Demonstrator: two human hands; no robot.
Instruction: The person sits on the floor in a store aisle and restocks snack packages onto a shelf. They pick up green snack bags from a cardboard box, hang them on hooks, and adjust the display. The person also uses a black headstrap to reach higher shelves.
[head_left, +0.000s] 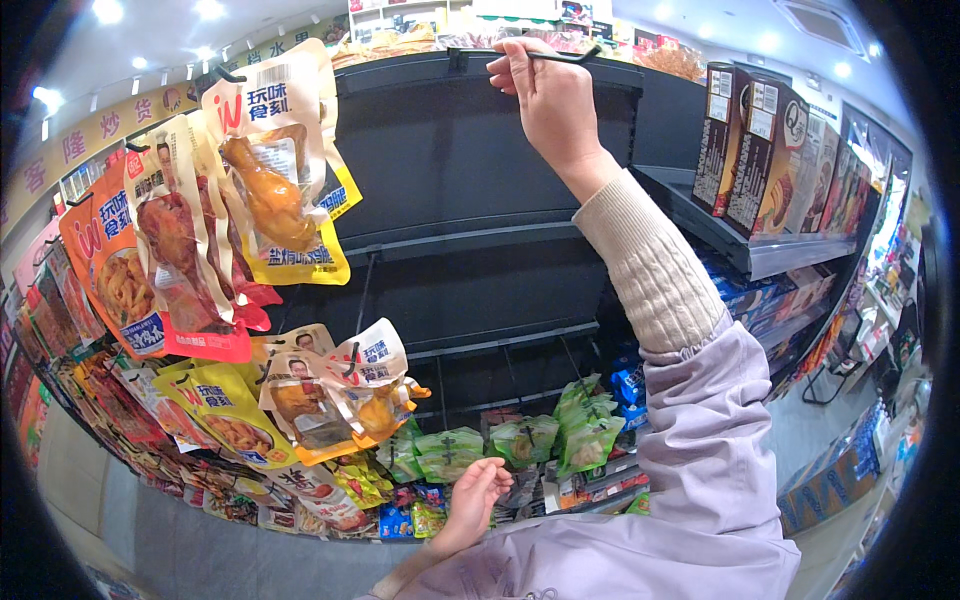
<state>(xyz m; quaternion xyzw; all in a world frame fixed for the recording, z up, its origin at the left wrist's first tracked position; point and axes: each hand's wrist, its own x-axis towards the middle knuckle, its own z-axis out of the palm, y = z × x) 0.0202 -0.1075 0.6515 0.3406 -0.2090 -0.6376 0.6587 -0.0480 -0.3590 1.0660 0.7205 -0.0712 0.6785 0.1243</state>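
Note:
My right hand (541, 86) grips a black metal display hook (574, 55) at the top bar of the black shelf rack (450, 142). The tip of the hook sticks out to the right of my fingers. Low in front of me is my left hand (474, 496), its fingers curled in with nothing visible in them. Green snack packets (448, 454) hang on hooks just beyond it. Packaged chicken drumsticks (277, 172) hang at the upper left, and more packaged meat (379, 394) hangs lower down.
Dark brown boxes (765, 150) stand on a side shelf (750, 244) at the right. An orange snack bag (112, 262) and a yellow snack bag (225, 412) hang at the left among other packets. A cardboard box (829, 476) sits on the floor at the lower right.

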